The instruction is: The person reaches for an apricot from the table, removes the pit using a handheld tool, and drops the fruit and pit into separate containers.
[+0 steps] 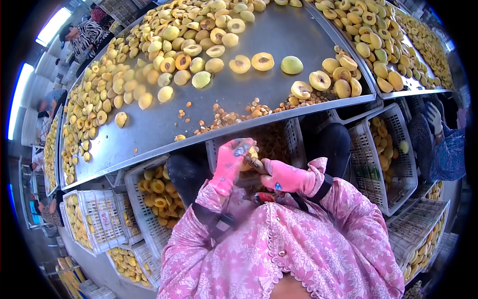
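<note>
My left hand (230, 163), in a pink glove with bare fingertips, is closed around a yellow peach piece (254, 151), partly covered by the fingers. My right hand (288, 176), gloved the same way, grips a short brownish pitting tool (258, 166) whose tip meets the fruit; its exact shape is partly hidden. Both hands are together in front of my chest, just off the near edge of the metal table (164, 117). Below them stands a crate (295, 144) with dark brown pits inside.
Many peach halves (164, 55) heap on the table, with loose pits (224, 117) along its raised near rim. White crates of halves stand at my left (144, 209) and right (393, 164). A co-worker's gloved hand (434, 118) shows at far right; another person (87, 40) sits far left.
</note>
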The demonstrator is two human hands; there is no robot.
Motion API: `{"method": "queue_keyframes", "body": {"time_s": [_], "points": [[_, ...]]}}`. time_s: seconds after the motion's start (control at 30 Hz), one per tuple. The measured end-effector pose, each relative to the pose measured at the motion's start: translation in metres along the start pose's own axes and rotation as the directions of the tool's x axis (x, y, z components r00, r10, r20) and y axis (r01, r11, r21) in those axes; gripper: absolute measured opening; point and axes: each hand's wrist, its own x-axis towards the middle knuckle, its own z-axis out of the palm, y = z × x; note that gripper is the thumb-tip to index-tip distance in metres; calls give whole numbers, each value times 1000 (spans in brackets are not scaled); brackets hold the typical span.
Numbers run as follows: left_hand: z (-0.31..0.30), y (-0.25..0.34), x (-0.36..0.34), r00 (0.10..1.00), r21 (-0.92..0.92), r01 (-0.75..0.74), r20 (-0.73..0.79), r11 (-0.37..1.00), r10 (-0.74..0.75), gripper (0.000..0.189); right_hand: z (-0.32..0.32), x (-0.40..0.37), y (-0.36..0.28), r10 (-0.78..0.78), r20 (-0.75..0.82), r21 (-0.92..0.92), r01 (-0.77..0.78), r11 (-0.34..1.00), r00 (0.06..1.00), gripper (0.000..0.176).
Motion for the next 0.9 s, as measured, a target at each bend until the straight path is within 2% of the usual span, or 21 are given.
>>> {"method": "queue_keyframes", "body": {"time_s": [0.07, 0.1, 0.17, 0.2, 0.27, 0.3, 0.4, 0.5, 0.6, 0.63, 0.67, 0.7, 0.73, 0.77, 0.83, 0.9], "points": [[-2, -6, 0, 1000, 25, 18, 0, 1000, -18, 27, 7, 4, 16, -53, -39, -258, 41, 965, 998, 23], [-2, -5, -1, 1000, 93, 21, 21, 995, -23, 27, 10, 5, 23, -81, -53, -383, 55, 922, 995, 23], [-2, -2, -3, 998, 225, 21, 58, 974, -35, 27, 10, 6, 31, -81, -14, -344, 72, 936, 997, 22], [-3, -3, -3, 997, 221, 12, 77, 975, -30, 27, 8, 7, 31, -84, 5, -325, 81, 942, 996, 22], [-6, -8, -1, 993, 215, -5, 116, 977, -20, 27, 4, -4, 1, 135, 96, 27, -139, 990, 986, 19], [-5, -10, -1, 994, 177, -4, 108, 984, -15, 27, 3, -9, -9, 227, 167, 195, -257, 946, 960, 18], [0, -11, -4, 997, 21, 17, 77, 1000, -19, 27, 4, -4, 11, 89, 370, 495, -277, 824, 925, 16], [13, -1, -12, 999, -217, 34, 39, 976, -26, 31, 11, -9, 3, 50, 364, 665, -297, 685, 930, 16], [20, -1, -13, 996, -497, 60, -27, 866, -84, 33, 18, -17, -5, -66, 189, 727, -94, 681, 980, 15], [19, 2, -14, 995, -567, 72, -18, 821, -99, 26, 15, -19, -4, -147, 177, 712, -24, 702, 973, 17], [15, 0, -11, 996, -316, -46, -86, 948, 20, 25, 10, -25, -7, -137, 210, 757, -73, 650, 968, 18], [7, -6, -7, 982, -34, -152, -116, 988, 147, 25, 6, -27, -4, -82, 181, 715, -74, 695, 980, 19], [-1, -15, -1, 956, 251, -242, -105, 937, 275, 24, 1, -26, -1, -29, 145, 671, -76, 738, 989, 20], [-12, -25, 6, 771, 565, -564, 99, 602, 629, 26, -1, -21, 3, 64, 68, 600, -92, 795, 996, 19], [-18, -10, -2, 879, 331, -436, -42, 837, 475, 26, -4, -20, 4, 115, -4, 603, -89, 792, 993, 20], [-34, 15, -17, 935, 95, -324, -118, 941, 334, 26, -9, -25, 1, 140, -31, 611, -92, 787, 990, 20]]}}
